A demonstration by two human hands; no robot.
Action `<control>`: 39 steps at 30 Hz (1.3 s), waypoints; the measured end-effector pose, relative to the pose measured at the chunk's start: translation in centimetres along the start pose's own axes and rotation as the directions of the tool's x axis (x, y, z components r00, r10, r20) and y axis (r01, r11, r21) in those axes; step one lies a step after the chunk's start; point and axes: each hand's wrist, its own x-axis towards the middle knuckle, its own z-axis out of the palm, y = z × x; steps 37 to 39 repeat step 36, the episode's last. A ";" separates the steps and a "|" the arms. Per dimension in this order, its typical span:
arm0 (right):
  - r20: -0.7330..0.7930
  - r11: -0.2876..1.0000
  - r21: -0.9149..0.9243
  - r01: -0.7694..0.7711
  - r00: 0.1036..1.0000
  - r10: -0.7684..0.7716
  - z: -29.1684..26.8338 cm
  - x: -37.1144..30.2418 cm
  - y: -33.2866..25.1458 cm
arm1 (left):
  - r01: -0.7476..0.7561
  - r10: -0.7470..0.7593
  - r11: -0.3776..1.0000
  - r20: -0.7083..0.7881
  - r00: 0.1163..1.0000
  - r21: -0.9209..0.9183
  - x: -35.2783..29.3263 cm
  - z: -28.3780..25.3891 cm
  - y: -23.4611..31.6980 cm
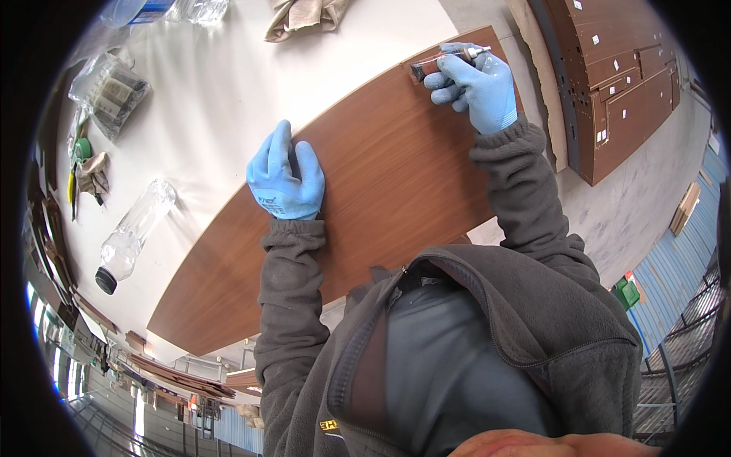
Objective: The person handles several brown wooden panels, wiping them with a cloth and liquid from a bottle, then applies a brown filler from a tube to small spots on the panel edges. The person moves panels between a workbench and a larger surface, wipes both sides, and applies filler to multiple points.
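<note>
A long wood-grain board (381,175), reddish brown, lies in front of me across a white tabletop. My right hand (483,87), in a light blue glove, is over the board's far right end. Its fingers are closed around a small slim tube (419,71) with a white tip and dark matter at its other end. My left hand (285,179), gloved the same way, lies at the board's far edge with its fingers stretched out and nothing in it.
Left on the white table (213,107) lie a clear bottle (137,232) with a black cap, a plastic bag (112,91) with dark contents, and green tape (81,149). A beige cloth (306,17) lies at the back. Stacked brown panels (617,76) stand at right.
</note>
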 end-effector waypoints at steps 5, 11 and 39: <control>-0.008 0.987 -0.065 0.147 0.989 -0.148 0.4 0.5 -0.8 | -0.009 0.009 1.000 0.003 1.000 -0.002 0.0 0.0 -0.1; 0.138 0.823 -0.518 0.233 0.972 -0.188 1.2 2.2 -4.7 | -0.133 0.132 0.991 -0.096 0.987 -0.007 0.4 0.3 -0.2; 0.043 0.909 -0.046 0.414 0.910 -0.412 0.5 0.0 -2.0 | -0.105 0.102 0.994 -0.075 0.992 -0.038 0.2 0.2 -0.4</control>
